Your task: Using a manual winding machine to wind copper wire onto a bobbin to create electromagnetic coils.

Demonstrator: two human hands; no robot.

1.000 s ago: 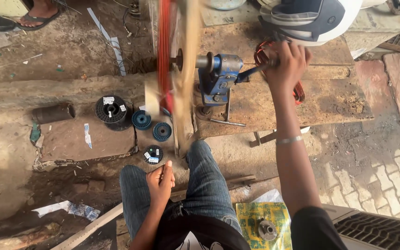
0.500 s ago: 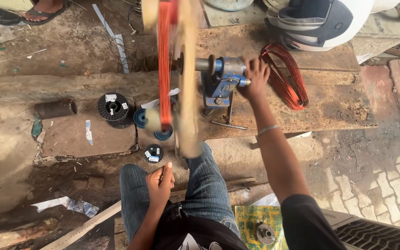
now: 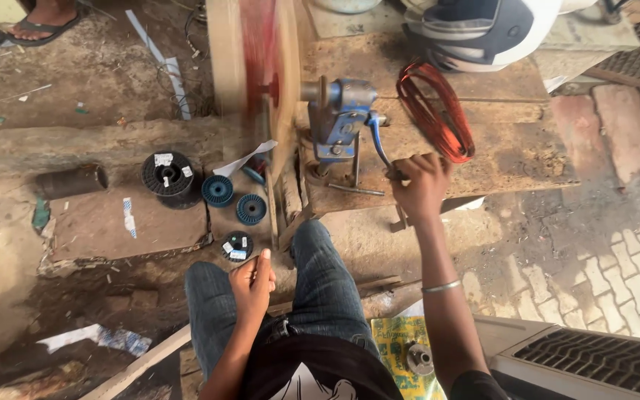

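**Right hand on the winder crank, left hand pinched over the knee**

We see our right hand [image 3: 420, 185] closed around the handle at the end of the blue crank [image 3: 379, 144], down at the front edge of the wooden bench [image 3: 512, 148]. The crank belongs to a blue hand winder [image 3: 338, 118] clamped onto the bench. On the winder's shaft a big flat wooden former [image 3: 250, 74], with a red band around it, shows only as a blur.

Our left hand [image 3: 253, 280] rests above the left knee of our jeans [image 3: 320, 281], fingers curled in with thumb and forefinger pinched together. We cannot tell whether anything thin runs between them.

A coil of red enamelled wire [image 3: 438, 111] lies on the bench just beyond the right hand, near it but apart. A white and dark helmet [image 3: 483, 30] sits at the far edge of the bench.

On the ground left of the former stand a large black spool [image 3: 166, 174], two smaller blue spools [image 3: 218, 190] [image 3: 250, 209] and a small dark spool [image 3: 237, 246] closest to the left hand. A sandalled foot [image 3: 46, 18] of another person shows at the top left.
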